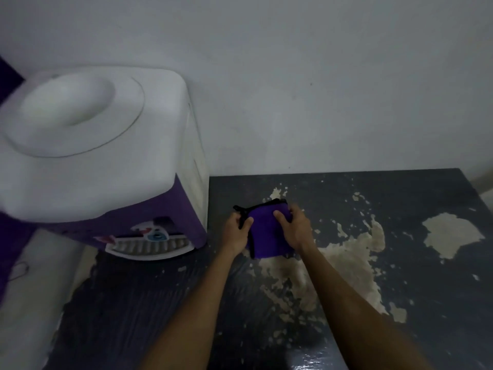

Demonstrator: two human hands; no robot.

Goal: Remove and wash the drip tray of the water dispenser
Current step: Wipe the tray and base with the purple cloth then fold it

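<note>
A white and purple water dispenser stands at the left on a dark table. Its white slatted drip tray sits in place at the dispenser's foot, under the taps. To its right, both hands hold a folded purple cloth with a black edge just over the table. My left hand grips the cloth's left edge. My right hand lies on its right side with the thumb on top.
The table's dark coating is peeled off in pale patches around and right of the cloth. A plain white wall runs behind the table. A pale surface lies at the lower left.
</note>
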